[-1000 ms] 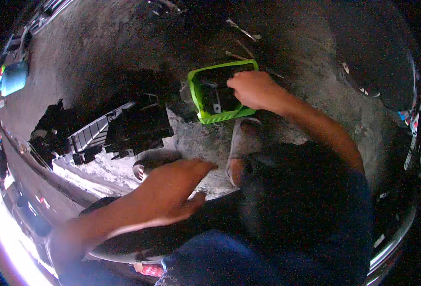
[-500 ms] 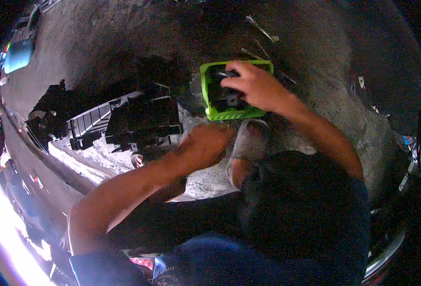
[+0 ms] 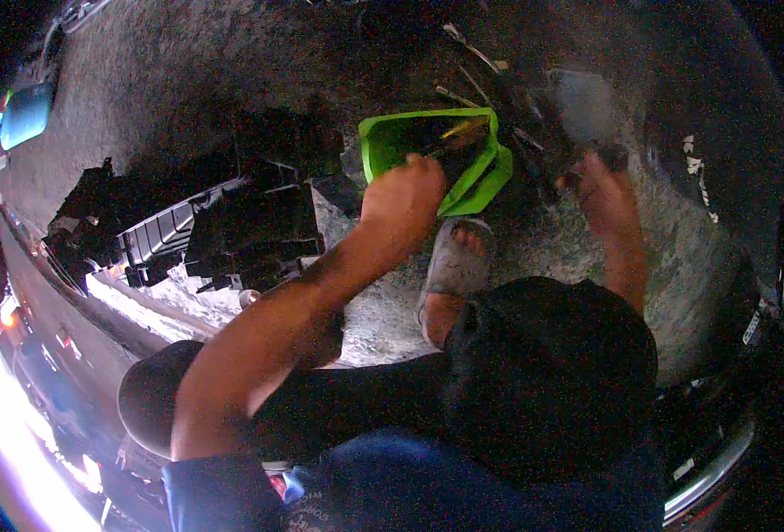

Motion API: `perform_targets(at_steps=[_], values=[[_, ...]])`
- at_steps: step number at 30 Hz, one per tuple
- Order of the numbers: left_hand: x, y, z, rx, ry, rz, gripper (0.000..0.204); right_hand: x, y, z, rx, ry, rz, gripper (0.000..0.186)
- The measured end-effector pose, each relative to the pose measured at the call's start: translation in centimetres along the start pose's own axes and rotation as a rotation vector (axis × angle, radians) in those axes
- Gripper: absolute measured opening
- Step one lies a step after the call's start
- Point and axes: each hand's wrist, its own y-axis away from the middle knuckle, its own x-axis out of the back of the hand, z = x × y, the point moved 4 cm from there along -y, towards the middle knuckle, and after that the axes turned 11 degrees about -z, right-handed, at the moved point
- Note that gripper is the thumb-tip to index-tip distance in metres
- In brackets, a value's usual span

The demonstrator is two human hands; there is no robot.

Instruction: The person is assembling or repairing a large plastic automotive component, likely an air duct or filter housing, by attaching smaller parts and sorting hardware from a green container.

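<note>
A bright green open-topped container (image 3: pixel 374 120) rests on the ground ahead of me. My left hand (image 3: pixel 405 195) is closed on its near rim, covering part of that edge. Inside the dark container lies a yellow long thin thing (image 3: pixel 465 127), its kind unclear. Over to the right, my right hand (image 3: pixel 600 191) is smeared by motion, its fingers appearing closed. Just beyond those fingers is a flat pale grey thing (image 3: pixel 583 102), too blurred to name, which seems to be in that hand.
Black plastic parts with a ribbed grey piece (image 3: pixel 166 226) lie to the left. Several thin strips (image 3: pixel 476 53) are scattered beyond the container. My sandalled foot (image 3: pixel 458 257) stands close in front of it. Pale scraps (image 3: pixel 698 177) lie farther right, and a light blue object (image 3: pixel 27 117) stands far left.
My right hand has left the container and moved right, where the grey thing now appears. My left hand has risen onto the near rim, and the container has tilted.
</note>
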Motion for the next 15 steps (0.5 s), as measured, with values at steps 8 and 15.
perform_targets(at_steps=[8, 15], values=[[-1.9, -6.3, -3.6, 0.25, -0.381, 0.068, 0.015, -5.1, 0.5, 1.8, 0.163, -0.258, -0.086, 0.029], [-3.6, -4.3, -5.0, 0.096, -0.713, 0.144, 0.015, -5.0, 0.1, 1.9, 0.108, -0.292, -0.059, 0.025]])
